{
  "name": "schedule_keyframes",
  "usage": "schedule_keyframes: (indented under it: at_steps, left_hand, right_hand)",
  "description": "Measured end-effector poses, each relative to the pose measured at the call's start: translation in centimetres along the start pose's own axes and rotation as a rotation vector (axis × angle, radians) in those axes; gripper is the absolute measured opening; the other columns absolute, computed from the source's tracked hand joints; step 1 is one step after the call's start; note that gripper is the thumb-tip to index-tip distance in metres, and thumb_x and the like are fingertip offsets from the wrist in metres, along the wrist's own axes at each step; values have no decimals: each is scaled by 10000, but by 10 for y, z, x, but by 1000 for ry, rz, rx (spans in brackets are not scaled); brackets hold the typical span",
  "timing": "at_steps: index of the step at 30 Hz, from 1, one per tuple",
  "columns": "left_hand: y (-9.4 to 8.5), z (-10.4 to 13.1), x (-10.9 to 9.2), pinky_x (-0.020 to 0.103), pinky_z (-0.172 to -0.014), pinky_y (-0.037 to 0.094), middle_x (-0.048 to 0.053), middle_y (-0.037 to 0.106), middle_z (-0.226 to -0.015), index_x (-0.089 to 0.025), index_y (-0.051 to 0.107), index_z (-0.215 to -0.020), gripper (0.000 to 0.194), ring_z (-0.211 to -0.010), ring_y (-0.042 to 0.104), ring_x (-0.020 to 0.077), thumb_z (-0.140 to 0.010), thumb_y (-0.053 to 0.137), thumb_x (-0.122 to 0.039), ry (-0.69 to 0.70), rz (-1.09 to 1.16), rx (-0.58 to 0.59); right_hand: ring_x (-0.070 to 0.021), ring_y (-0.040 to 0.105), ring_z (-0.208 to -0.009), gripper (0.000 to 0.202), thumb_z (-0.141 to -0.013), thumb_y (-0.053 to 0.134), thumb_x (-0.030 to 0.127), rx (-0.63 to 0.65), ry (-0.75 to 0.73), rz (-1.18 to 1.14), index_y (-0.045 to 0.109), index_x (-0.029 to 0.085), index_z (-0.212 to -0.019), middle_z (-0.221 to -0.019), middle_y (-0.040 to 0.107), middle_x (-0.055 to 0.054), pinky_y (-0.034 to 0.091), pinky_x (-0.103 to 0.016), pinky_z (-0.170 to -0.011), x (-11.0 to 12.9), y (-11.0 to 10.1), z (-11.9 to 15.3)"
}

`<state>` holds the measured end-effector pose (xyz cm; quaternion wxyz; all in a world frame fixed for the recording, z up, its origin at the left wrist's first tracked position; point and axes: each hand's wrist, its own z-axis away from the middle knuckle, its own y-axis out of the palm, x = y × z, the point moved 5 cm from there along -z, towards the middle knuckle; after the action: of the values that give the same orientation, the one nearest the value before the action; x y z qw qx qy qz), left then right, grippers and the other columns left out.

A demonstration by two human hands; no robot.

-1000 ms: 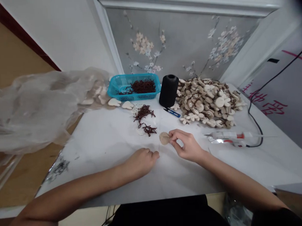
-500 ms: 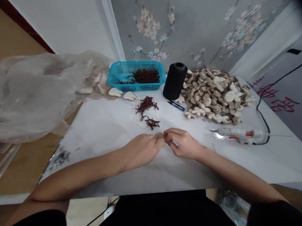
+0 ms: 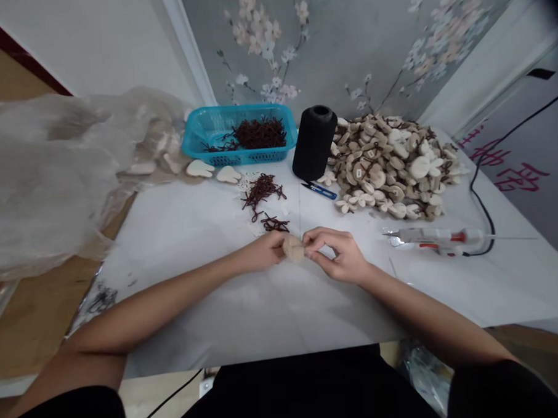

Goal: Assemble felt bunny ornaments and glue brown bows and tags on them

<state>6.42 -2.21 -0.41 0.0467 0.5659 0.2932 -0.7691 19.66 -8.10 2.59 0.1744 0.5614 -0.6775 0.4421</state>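
A small beige plush piece is held up between my two hands, just above the near middle of the table. My left hand grips its left edge, fingers closed. From the other side, my right hand pinches at the piece's right edge between thumb and forefinger; any small part there is too fine to make out. Just beyond the hands lie a few brown cord loops and a larger heap of the same brown cord loops, with small white bits beside it.
At the back stand a blue plastic basket of brown loops and a black thread cone. Blue thread snips lie before the cone. A plush-piece pile and a glue gun occupy the right; plastic bags the left.
My left hand has drawn back leftward, and the plush piece now shows its broad round face between the hands. The right hand keeps its pinch. The whole view has shifted slightly.
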Motion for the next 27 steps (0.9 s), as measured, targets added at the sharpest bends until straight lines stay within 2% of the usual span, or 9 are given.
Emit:
schedule_keyframes:
  at_steps: [4,8,11,14,18,23,27]
  left_hand:
    - [14,26,-8,216,-561,363,-16,532,-615,-149,569,-739,263,-558,488,100,-890,381,-256,32,-326,-180]
    - [27,48,-34,223,-516,346,-16,502,-542,-159,580,-811,325,-503,473,116,-936,291,-242,311,-759,-187]
    - [21,48,-50,228,-520,351,0,539,-567,-149,585,-858,311,-522,500,127,-932,286,-192,460,-921,-233]
    - [1,32,-52,226,-538,350,15,590,-624,-140,583,-860,306,-557,534,125,-935,293,-200,439,-878,-241]
    - [-22,6,-37,221,-542,318,-10,579,-608,-160,592,-828,284,-536,508,106,-926,340,-246,302,-727,-213]
    - [-23,-9,-17,195,-566,332,-26,541,-616,-158,593,-782,295,-570,474,85,-917,371,-298,184,-403,-114]
    - [-18,-7,-7,191,-513,315,-31,491,-591,-147,575,-763,325,-543,431,83,-908,388,-369,148,-224,-120]
  right_hand:
    - [-150,646,-787,88,-773,576,113,-24,130,8,558,182,-722,-855,654,-72,509,-281,-727,-10,3,1]
    - [-149,642,-757,115,-757,564,98,-4,159,73,541,189,-690,-829,653,-54,504,-271,-697,-13,8,2]
    - [-145,635,-758,133,-754,539,72,42,94,119,543,197,-710,-830,652,-40,500,-269,-705,-9,11,2]
    - [-142,633,-769,134,-769,529,73,69,33,121,552,203,-744,-841,650,-40,500,-266,-710,-6,11,4]
    - [-142,632,-806,104,-798,545,107,86,1,70,561,204,-767,-864,645,-53,503,-270,-733,-4,9,3]
    - [-136,623,-797,86,-814,580,155,82,31,-49,564,198,-742,-858,640,-58,501,-277,-739,-6,4,0]
    - [-134,610,-795,97,-807,624,211,4,177,-272,560,184,-738,-858,630,-56,498,-287,-729,-17,1,0]
